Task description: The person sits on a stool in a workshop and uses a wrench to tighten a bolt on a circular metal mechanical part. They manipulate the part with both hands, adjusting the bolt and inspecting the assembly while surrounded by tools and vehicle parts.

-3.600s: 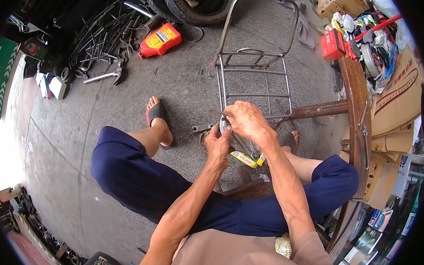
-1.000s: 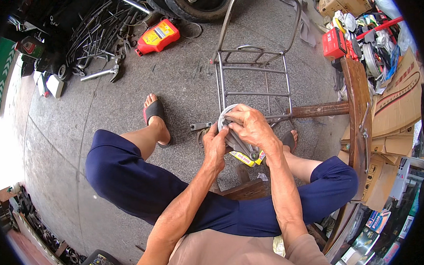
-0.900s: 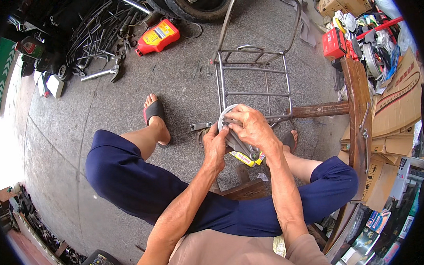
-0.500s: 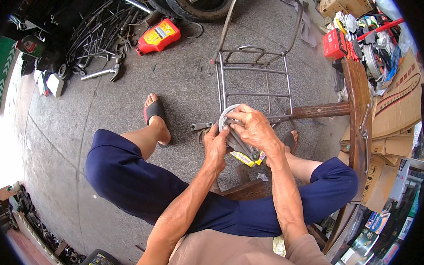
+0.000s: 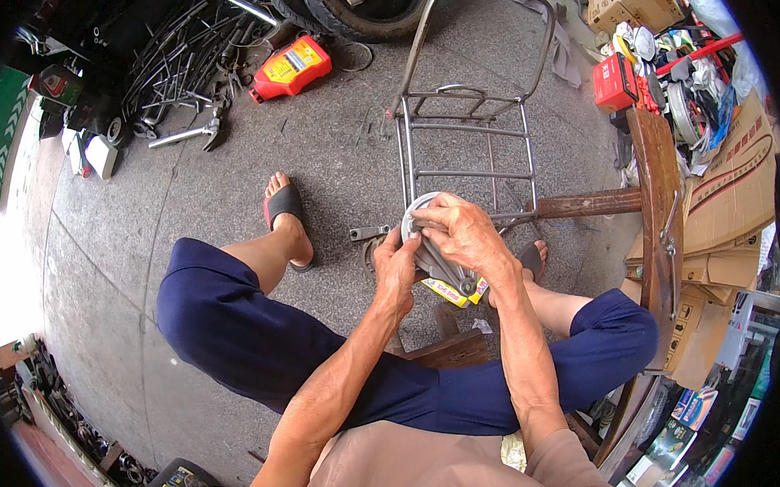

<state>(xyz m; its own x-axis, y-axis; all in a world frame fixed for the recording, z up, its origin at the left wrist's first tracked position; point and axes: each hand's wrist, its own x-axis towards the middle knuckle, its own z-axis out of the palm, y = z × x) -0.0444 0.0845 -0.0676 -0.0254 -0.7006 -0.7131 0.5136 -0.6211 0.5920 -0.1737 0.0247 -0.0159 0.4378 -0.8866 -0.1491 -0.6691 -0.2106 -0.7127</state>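
Note:
Between my knees I hold a grey ring-shaped metal part with an arm (image 5: pixel 440 265) running down from it. My left hand (image 5: pixel 397 263) grips its left rim, thumb on the face of the ring. My right hand (image 5: pixel 465 237) is closed over the upper right side, fingers bent onto the middle. Something small and dark lies under those fingertips, too covered to name. A flat metal bar with a hole at its end (image 5: pixel 368 233) sticks out left of my left hand. Below the ring part is a small yellow packet (image 5: pixel 446 291).
A chrome tubular rack (image 5: pixel 469 124) stands just ahead, near a wooden bench frame (image 5: pixel 662 236) on the right. A hammer (image 5: pixel 189 133), a red bottle (image 5: pixel 294 66) and tyres (image 5: pixel 371 8) lie at the back. Cardboard boxes (image 5: pixel 728 192) are piled at the right.
My right fingers have shifted very slightly on the ring part. Both hands keep their hold in the same place.

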